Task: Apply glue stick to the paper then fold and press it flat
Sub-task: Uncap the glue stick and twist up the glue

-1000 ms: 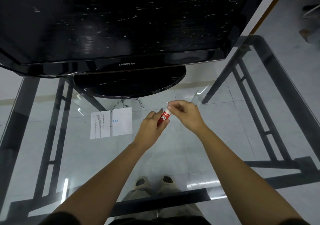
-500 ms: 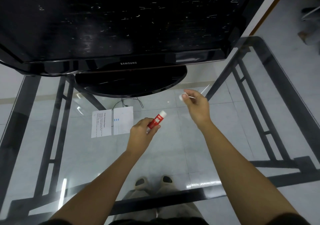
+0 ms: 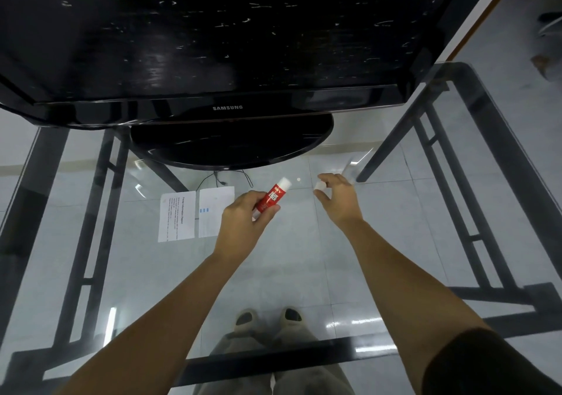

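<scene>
Beside paper [image 3: 196,213] — left hand [image 3: 243,227] grips glue stick [image 3: 273,197] | right hand [image 3: 339,201] pinches cap [image 3: 320,185]

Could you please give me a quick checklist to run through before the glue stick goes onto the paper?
1. Cap off the glue stick: ok, the right hand holds it apart from the stick.
2. Stick gripped firmly: ok, the left hand wraps its lower end.
3. Glue wound out of the tube: cannot tell, the tip only looks white.
4. Paper flat on the glass table: ok, opened out with a centre crease.
5. Stick over the paper: not ok, it is off to the paper's right.
6. A hand free to steady the paper: not ok, both are occupied.
</scene>
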Demonstrator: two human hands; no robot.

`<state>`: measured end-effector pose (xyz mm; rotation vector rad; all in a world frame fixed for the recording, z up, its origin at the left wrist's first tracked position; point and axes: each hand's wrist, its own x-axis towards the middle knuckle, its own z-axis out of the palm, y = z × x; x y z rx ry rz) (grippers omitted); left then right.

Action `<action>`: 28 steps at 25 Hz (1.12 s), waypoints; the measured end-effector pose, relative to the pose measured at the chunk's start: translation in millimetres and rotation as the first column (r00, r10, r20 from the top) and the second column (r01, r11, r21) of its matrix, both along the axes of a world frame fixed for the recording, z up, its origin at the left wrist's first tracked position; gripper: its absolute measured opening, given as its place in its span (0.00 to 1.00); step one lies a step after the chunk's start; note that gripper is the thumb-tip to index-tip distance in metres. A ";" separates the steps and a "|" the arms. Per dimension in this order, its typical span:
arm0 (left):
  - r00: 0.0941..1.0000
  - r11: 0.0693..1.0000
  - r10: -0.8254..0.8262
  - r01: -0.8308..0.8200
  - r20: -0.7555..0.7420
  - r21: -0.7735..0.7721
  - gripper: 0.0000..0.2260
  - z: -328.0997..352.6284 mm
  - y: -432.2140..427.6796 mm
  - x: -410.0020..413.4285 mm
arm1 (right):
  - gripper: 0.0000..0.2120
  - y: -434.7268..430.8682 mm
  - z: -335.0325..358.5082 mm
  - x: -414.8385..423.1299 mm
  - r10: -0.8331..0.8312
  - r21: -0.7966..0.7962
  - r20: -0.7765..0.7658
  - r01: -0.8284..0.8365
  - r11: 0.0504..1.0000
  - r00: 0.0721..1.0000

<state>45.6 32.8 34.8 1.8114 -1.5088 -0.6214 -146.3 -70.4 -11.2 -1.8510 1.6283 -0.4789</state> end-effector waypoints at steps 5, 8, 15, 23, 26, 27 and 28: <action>1.000 1.000 -0.006 0.005 -0.026 -0.012 0.16 2.2 3.7 0.3 | 0.23 0.7 12.8 1.0 -0.007 0.003 0.041 0.007 1.000 0.999; 0.999 1.000 0.014 -0.015 -0.040 -0.025 0.17 15.0 3.0 0.3 | 0.18 11.5 42.5 11.6 -0.087 -0.091 0.181 0.105 0.990 0.980; 0.995 0.988 -0.013 -0.002 -0.100 -0.152 0.14 60.1 4.0 2.3 | 0.07 61.9 121.3 38.7 -0.068 0.132 0.516 0.000 0.991 0.854; 0.992 0.982 -0.095 0.080 -0.081 -0.174 0.16 79.6 3.8 7.4 | 0.08 63.3 150.5 53.5 -0.137 0.188 0.640 0.019 0.982 0.756; 0.970 0.982 -0.093 0.051 -0.224 -0.184 0.18 73.9 13.1 9.1 | 0.09 64.5 152.4 56.6 -0.209 0.212 0.644 0.090 0.973 0.736; 0.974 0.976 -0.076 0.029 -0.212 -0.218 0.15 72.1 16.1 9.6 | 0.09 65.5 153.4 58.6 -0.210 0.218 0.646 0.086 0.972 0.734; 0.981 0.969 -0.054 0.007 -0.184 -0.248 0.12 71.7 18.7 9.9 | 0.10 66.7 153.8 61.1 -0.202 0.228 0.652 0.065 0.972 0.731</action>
